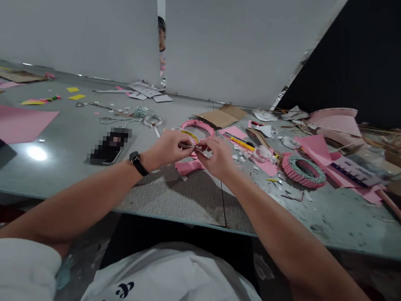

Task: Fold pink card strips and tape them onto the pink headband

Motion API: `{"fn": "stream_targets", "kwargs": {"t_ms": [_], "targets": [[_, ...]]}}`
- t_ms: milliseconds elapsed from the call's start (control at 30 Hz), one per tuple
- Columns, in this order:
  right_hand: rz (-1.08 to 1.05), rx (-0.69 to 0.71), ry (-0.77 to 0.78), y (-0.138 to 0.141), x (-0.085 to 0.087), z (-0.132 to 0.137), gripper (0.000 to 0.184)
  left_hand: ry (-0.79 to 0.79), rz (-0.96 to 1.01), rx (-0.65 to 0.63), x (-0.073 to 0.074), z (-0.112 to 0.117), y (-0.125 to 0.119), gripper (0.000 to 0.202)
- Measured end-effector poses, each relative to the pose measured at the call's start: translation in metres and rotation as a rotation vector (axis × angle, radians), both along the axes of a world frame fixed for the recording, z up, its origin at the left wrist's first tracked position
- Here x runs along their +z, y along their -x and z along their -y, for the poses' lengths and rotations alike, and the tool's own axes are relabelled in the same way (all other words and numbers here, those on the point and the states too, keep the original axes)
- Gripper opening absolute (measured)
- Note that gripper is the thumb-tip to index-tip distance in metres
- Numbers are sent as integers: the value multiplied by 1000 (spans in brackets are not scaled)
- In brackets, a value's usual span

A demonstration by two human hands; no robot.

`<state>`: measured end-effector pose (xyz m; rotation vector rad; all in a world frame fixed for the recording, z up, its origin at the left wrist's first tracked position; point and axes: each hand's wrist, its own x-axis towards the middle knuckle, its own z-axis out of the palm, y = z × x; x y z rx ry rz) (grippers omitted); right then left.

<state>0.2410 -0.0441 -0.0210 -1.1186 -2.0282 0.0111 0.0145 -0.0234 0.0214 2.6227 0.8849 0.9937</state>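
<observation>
The person's left hand (pixel 170 149) and right hand (pixel 217 158) are both closed in a pinch above the bench (pixel 168 197), their fingertips meeting over a thin pale strip (pixel 188 146). The strip is too small to tell its material. Directly behind the fingers stands a yellow-edged hoop (pixel 189 135), its lower part hidden by the hands; whether they grip it too cannot be told. A black watch (pixel 136 162) circles the left wrist.

All other places are given from the pink pleated ring (pixel 198 126), which lies just beyond the hoop and touches it. A crumpled pink paper strip (pixel 189 168) lies on the near side of the ring, under the hands. To its left are a black phone (pixel 111 146), a coil of speckled cord (pixel 141 112) and a white tape roll (pixel 153 120). To its right are a yellow craft knife (pixel 240 143) and a clear tape roll (pixel 262 153), with a cardboard sheet (pixel 220 117) behind them. Farther right lies a second pleated pink ring with a green-speckled lining (pixel 304 171). A large pink sheet (pixel 11 122) lies well to the left, and a person (pixel 161 37) stands in a gap between white panels (pixel 71 22) far beyond the ring.
</observation>
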Motion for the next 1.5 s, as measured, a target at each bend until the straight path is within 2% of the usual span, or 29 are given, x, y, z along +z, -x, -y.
{"fn": "stream_targets", "kwargs": {"t_ms": [200, 333, 433, 567, 733, 833, 900, 967, 1067, 1200, 1367, 1500], "targets": [[-57, -53, 133, 2, 2, 4, 12, 6, -3, 84, -1, 0, -3, 24], [-33, -50, 88, 6, 1, 4, 11, -8, -18, 117, -4, -1, -6, 32], [-24, -54, 52, 7, -1, 2, 13, -22, -19, 112, -8, -2, -8, 29], [21, -117, 25, 9, -2, 4, 11, 18, 13, 90, -13, -4, -13, 23], [120, -191, -27, 13, -3, 6, 13, 30, -10, 110, -10, -2, -16, 33], [125, -240, -45, -3, -2, -6, 15, -3, -1, 137, -1, 2, -11, 35], [60, -311, 23, -23, -2, -17, 24, -39, 44, 168, 5, 2, -3, 34], [36, -347, 41, -41, -2, -25, 23, -43, 80, 209, 9, -3, 6, 31], [1, -313, 81, -51, -3, -27, 12, -19, 10, 264, 6, -22, 18, 28], [44, -180, 146, -34, -4, -17, 7, 56, -76, 424, -11, -52, 30, 26], [58, -106, 211, -18, -11, -8, 28, 164, -134, 590, -19, -63, 38, 24], [-23, -59, 316, -23, -19, -14, 38, 168, -303, 617, -18, -58, 38, 23]]}}
